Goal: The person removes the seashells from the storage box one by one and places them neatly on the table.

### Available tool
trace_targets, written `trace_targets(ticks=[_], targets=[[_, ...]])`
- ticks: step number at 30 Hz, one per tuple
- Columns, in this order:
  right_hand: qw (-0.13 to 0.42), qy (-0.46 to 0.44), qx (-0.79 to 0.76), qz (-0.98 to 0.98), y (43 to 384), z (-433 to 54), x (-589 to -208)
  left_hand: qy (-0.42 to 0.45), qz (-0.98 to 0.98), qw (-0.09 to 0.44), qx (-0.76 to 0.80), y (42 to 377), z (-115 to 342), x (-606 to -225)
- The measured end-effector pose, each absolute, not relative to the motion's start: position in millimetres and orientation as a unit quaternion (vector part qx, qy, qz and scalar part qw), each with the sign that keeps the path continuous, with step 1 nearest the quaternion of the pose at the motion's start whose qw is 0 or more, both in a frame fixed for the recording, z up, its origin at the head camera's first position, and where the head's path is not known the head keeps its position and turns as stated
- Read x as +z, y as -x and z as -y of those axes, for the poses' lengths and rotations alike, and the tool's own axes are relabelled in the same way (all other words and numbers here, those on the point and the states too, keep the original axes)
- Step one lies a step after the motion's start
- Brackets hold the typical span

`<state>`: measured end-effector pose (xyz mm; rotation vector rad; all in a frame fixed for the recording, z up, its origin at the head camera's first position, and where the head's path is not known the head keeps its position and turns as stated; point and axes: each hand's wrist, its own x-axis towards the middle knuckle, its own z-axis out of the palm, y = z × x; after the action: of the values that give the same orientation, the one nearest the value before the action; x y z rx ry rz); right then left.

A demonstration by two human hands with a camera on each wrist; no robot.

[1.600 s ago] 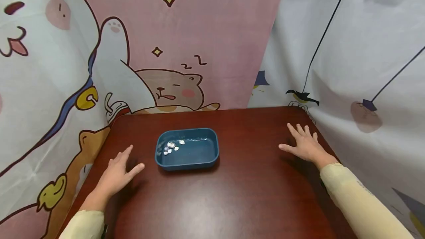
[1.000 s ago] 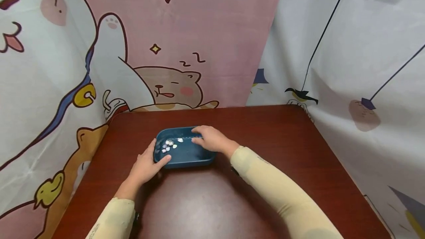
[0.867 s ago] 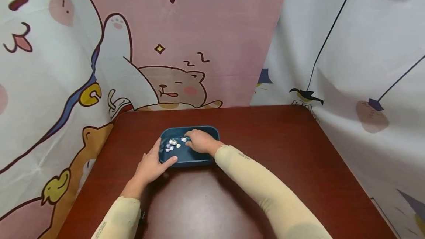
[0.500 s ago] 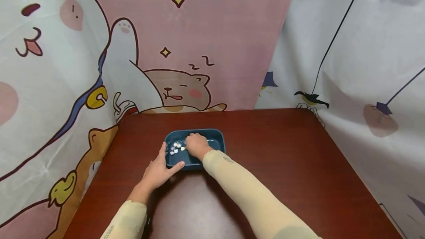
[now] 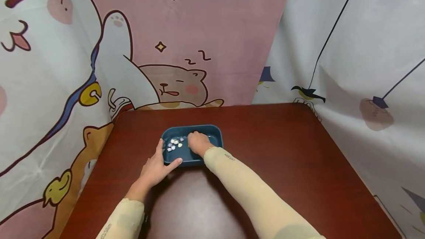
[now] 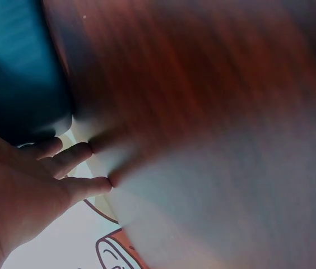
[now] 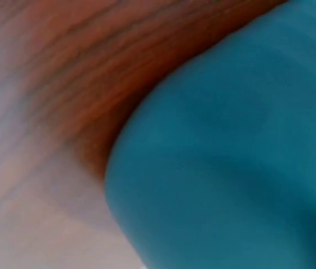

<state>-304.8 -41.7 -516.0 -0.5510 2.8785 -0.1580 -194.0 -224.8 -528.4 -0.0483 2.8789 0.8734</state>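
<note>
A dark blue rectangular tray (image 5: 217,132) stands on the table, with several small whitish pebble-like pieces (image 5: 173,147) at its left inside. At the tray's left end is my left hand (image 5: 154,169), fingers along the outer side and thumb straight near the front rim. The left wrist view shows that hand (image 6: 21,185) with fingers extended beside the tray wall (image 6: 23,73). My right hand (image 5: 198,144) reaches inside, back upward, just right of the pieces. Its fingertips are hidden, so what it may hold cannot be seen. Only the tray (image 7: 219,151) and table fill the blurred right wrist view.
The reddish-brown wooden table (image 5: 265,139) extends on all sides of the tray. Behind it and at both sides hangs printed cloth (image 5: 232,40) with cartoon animals. My right forearm (image 5: 245,187) crosses over the table's front part.
Both hands have come in from the table's sides to the tray. My right hand went into it and moved left. A piece that lay apart now lies closer to the others.
</note>
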Motion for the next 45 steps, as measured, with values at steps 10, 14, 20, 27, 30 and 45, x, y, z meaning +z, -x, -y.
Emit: trace_targets(ticks=[10, 14, 20, 27, 30, 45], targets=[[0.169, 0.223, -0.026, -0.96, 292, 41, -501, 0.017, -0.955, 0.069, 0.289, 194, 228, -529], [0.142, 0.262, -0.073, -0.952, 294, 35, -505, 0.016, -0.956, 0.067, 0.285, 195, 228, -530], [0.119, 0.292, -0.189, -0.93, 299, 13, -499, 0.016, -0.956, 0.07, 0.284, 196, 225, -529], [0.02, 0.303, -0.308, -0.902, 304, -49, -466, 0.012, -0.956, 0.06, 0.288, 197, 222, -529], [-0.035, 0.284, -0.312, -0.906, 308, -87, -454, 0.011, -0.956, 0.057, 0.288, 196, 221, -529], [-0.028, 0.296, -0.146, -0.944, 293, -168, -518, 0.018, -0.954, 0.062, 0.292, 197, 226, -531]])
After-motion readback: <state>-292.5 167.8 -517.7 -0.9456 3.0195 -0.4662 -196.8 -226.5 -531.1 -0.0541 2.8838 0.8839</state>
